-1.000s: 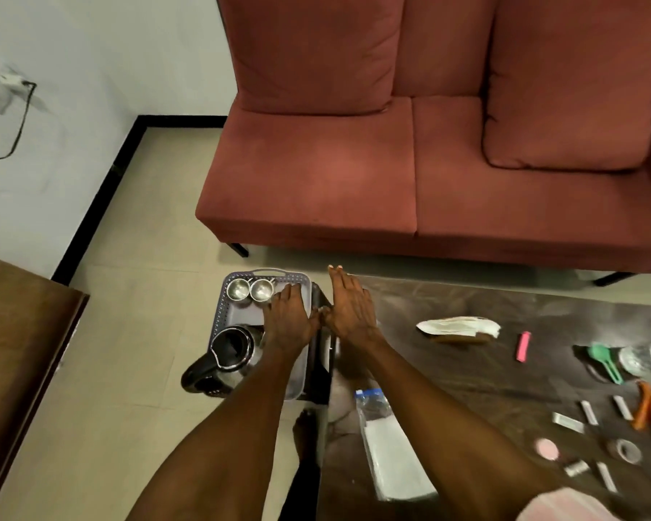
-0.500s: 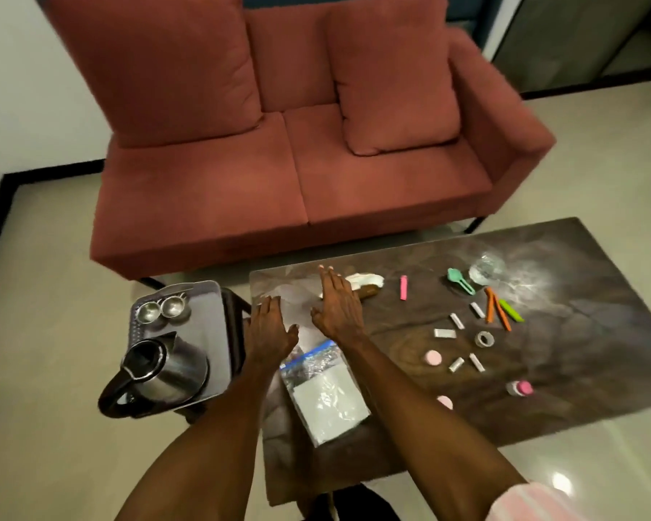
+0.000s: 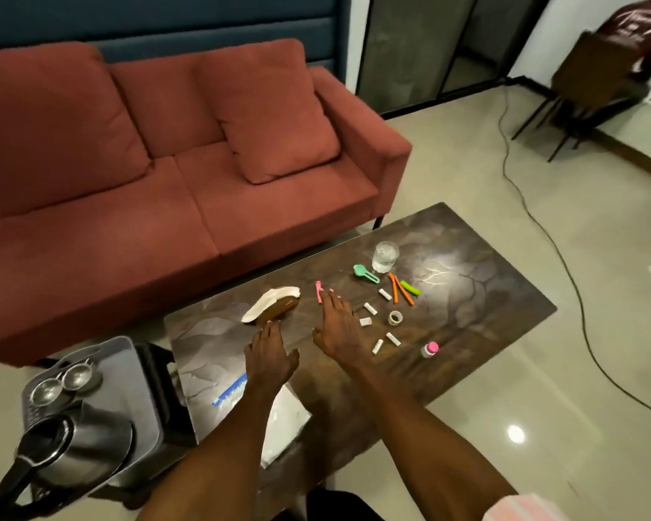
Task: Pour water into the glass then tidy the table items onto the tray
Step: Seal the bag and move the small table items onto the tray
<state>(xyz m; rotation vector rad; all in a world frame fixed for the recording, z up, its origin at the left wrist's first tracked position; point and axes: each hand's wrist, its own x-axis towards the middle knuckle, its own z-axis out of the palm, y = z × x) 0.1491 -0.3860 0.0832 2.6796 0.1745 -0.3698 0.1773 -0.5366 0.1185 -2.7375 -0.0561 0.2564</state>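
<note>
Glass (image 3: 385, 256) beyond and right of right hand (image 3: 338, 327) fingers, nearer than left hand (image 3: 269, 354); both flat, empty.

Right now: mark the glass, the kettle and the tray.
glass (image 3: 385, 256), head view, on its clear side wall.
kettle (image 3: 91, 443), head view, on its steel body.
tray (image 3: 136, 374), head view, on the bare grey floor beside the two small steel cups.

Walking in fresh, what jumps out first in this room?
Two bare hands, left and right, spread flat over a dark marbled coffee table strewn with small colourful clips and a glass. Behind it stands a big red sofa; lower left, a steel kettle sits on a grey tray.
</note>
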